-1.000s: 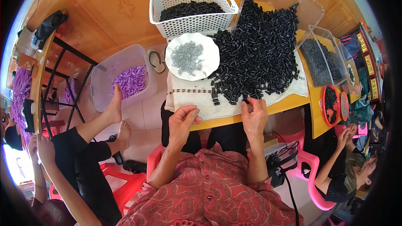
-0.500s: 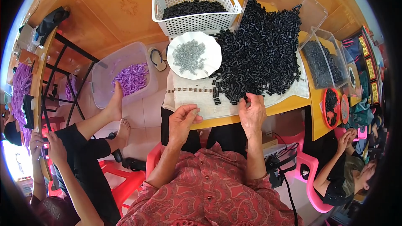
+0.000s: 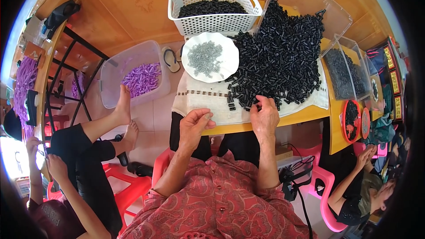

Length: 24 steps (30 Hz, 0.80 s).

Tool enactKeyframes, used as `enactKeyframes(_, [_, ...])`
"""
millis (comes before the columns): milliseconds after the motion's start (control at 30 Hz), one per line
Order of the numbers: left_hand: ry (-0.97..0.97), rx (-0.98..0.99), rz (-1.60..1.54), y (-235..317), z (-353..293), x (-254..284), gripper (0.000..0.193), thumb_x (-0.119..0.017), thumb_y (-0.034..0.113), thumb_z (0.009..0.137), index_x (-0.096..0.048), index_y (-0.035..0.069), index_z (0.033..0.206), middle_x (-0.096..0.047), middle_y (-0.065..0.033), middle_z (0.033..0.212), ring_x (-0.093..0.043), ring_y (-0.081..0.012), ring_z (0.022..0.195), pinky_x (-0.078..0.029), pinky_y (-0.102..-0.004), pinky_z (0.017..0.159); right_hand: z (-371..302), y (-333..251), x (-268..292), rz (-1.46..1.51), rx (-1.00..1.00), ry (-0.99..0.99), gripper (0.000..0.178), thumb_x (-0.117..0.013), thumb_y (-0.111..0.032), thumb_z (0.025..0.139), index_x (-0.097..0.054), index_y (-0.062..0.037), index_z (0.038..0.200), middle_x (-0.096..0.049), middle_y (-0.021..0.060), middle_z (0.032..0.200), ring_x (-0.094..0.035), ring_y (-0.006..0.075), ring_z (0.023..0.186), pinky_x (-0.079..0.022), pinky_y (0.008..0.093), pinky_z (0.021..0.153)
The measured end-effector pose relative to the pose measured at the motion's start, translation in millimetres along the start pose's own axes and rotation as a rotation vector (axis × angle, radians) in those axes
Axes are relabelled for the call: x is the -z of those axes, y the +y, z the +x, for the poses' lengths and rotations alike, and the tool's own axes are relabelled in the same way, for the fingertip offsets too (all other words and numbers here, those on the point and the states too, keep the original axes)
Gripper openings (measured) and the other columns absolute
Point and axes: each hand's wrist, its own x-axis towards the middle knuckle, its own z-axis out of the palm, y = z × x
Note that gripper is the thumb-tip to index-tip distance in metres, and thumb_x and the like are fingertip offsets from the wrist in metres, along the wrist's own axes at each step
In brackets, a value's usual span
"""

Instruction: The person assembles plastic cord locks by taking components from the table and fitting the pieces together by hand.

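My left hand hovers at the table's near edge, thumb and fingers pinched together; whatever is between them is too small to make out. At the near rim of a big heap of small black plastic tubes, my right hand has its thumb and forefinger closed around one tube. Several loose tubes lie just left of those fingertips. A white scalloped plate stands left of the heap, bearing a pile of small clear pieces. Heap and plate rest on a white cloth.
Behind the plate stands a white perforated basket of black tubes. Clear bins and a red tray are at the right. On the floor, a clear tub holds purple pieces. People sit at both sides, one with a bare foot near the tub.
The view has shifted slightly, so the table's things appear a little farther right. My right fingertips have moved slightly into the heap's edge. My left hand stays nearly in place, pinched.
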Motion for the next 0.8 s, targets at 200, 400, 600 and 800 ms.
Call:
enactKeyframes(200, [0.003, -0.007, -0.005, 0.1, -0.6, 0.4, 0.019, -0.061, 0.006, 0.092, -0.062, -0.003, 0.109, -0.068, -0.0113, 0.098, -0.067, -0.0145, 0.075, -0.057, -0.0263, 0.071, 6.6, 1.1, -3.6, 0.095, 0.123, -0.04, 0.022, -0.068, -0.004, 0.078, -0.068, -0.0046, 0.099, -0.065, 0.0091, 0.082, -0.064, 0.0227, 0.069, -0.05, 0.0343, 0.063])
enactKeyframes(400, [0.008, 0.006, 0.01, 0.6, 0.3, 0.7, 0.018, -0.06, 0.004, 0.093, -0.062, -0.003, 0.109, -0.068, -0.0121, 0.098, -0.067, -0.0154, 0.075, -0.057, -0.0294, 0.072, 9.6, 5.4, -7.1, 0.667, -0.154, -0.086, 0.022, -0.065, -0.002, 0.086, -0.066, 0.0002, 0.108, -0.069, 0.008, 0.086, -0.061, 0.0106, 0.073, -0.049, 0.0243, 0.066])
enactKeyframes(600, [-0.011, -0.005, -0.005, 0.0, 1.8, 2.8, 0.018, -0.06, 0.005, 0.093, -0.062, -0.003, 0.109, -0.068, -0.0107, 0.098, -0.067, -0.0139, 0.075, -0.057, -0.0264, 0.072, 8.1, 24.4, -4.2, 0.629, -0.131, -0.013, 0.023, -0.066, -0.003, 0.087, -0.067, -0.0014, 0.109, -0.065, 0.0006, 0.085, -0.053, 0.0054, 0.069, -0.045, 0.0211, 0.062])
enactKeyframes(800, [-0.009, -0.005, -0.006, -0.3, 1.5, 3.8, 0.018, -0.059, 0.005, 0.093, -0.061, -0.003, 0.109, -0.068, -0.0114, 0.099, -0.067, -0.0142, 0.075, -0.057, -0.027, 0.072, 5.3, 8.0, 5.9, 0.423, 0.004, 0.055, 0.022, -0.07, 0.002, 0.078, -0.069, -0.004, 0.099, -0.062, 0.0044, 0.085, -0.054, 0.0103, 0.062, -0.046, 0.0238, 0.058])
